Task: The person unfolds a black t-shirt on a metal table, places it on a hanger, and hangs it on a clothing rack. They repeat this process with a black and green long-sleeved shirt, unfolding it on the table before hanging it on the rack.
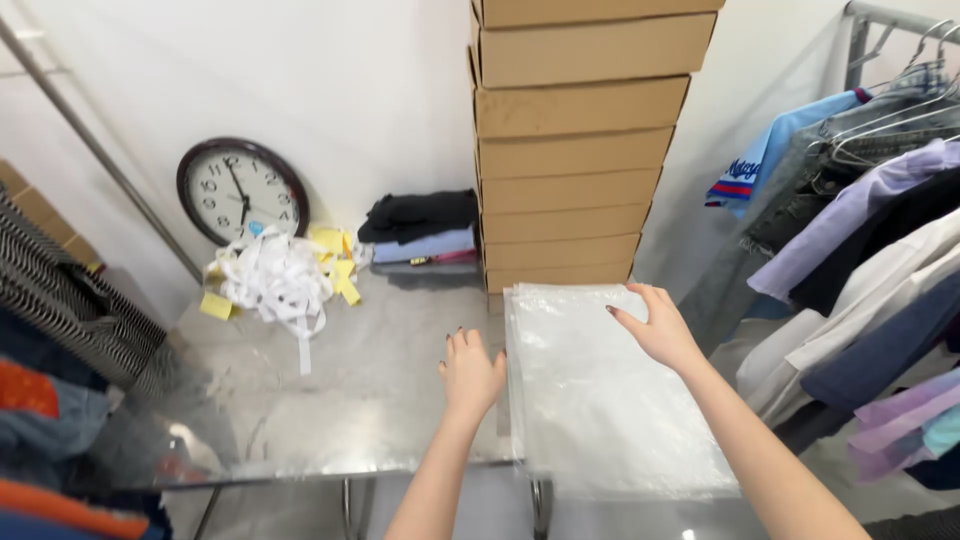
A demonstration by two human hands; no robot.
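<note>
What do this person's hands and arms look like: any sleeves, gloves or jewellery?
Both forearms are bare, with no sleeves in view. The left hand and right hand wear no gloves; the fingernails carry dark polish. No rings, watch or bracelets are visible.

Steel table (pixel 300 400): middle and front-left bare, free passage. Back edge blocked: stacked cardboard boxes (pixel 575 150) at back right, folded clothes (pixel 420 235) beside them, white strip tangle (pixel 275 280) and wall clock (pixel 242 190) at back left. Plastic bag stack (pixel 600 400) covers right edge; hanging garments (pixel 880 260) crowd beyond.
</note>
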